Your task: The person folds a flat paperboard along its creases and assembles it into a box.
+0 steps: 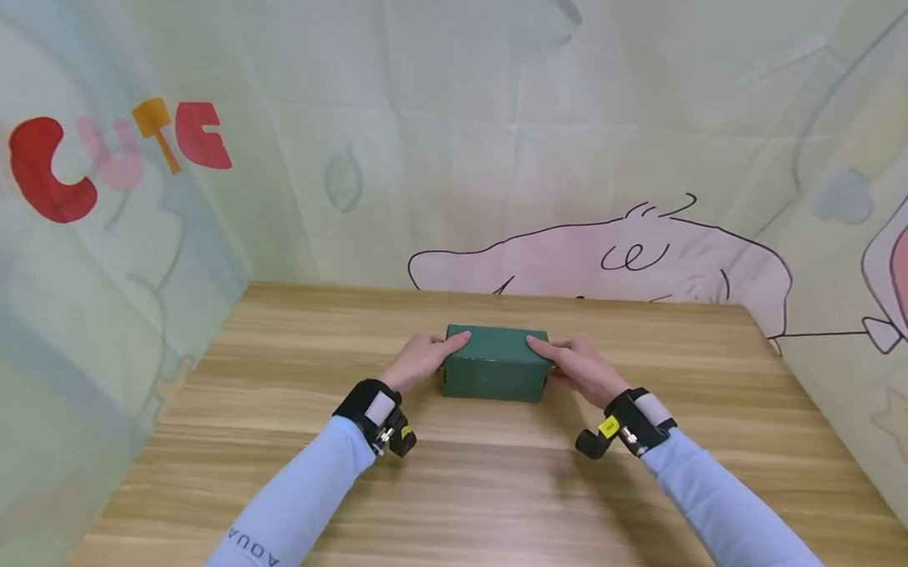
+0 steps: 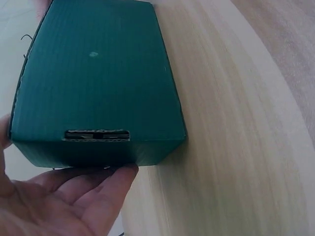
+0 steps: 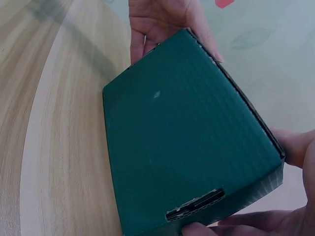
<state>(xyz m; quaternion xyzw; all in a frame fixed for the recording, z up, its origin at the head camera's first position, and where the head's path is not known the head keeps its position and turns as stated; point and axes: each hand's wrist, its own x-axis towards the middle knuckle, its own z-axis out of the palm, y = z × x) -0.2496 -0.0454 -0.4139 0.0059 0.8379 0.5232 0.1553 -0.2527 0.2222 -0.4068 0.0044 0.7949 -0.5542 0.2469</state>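
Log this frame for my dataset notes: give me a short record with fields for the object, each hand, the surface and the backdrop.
object: green cardboard box, closed, lying flat on the table
left hand: left hand holds the box's left end, thumb on top
right hand: right hand holds the box's right end, thumb on top
surface: wooden table
backdrop: cartoon-printed cloth with the word CUTE

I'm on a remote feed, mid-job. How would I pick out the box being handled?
Find the light wooden table. Mid-table lies a dark green corrugated cardboard box, the left hand and right hand at its ends. It is the table's only object, with a slot in each end.
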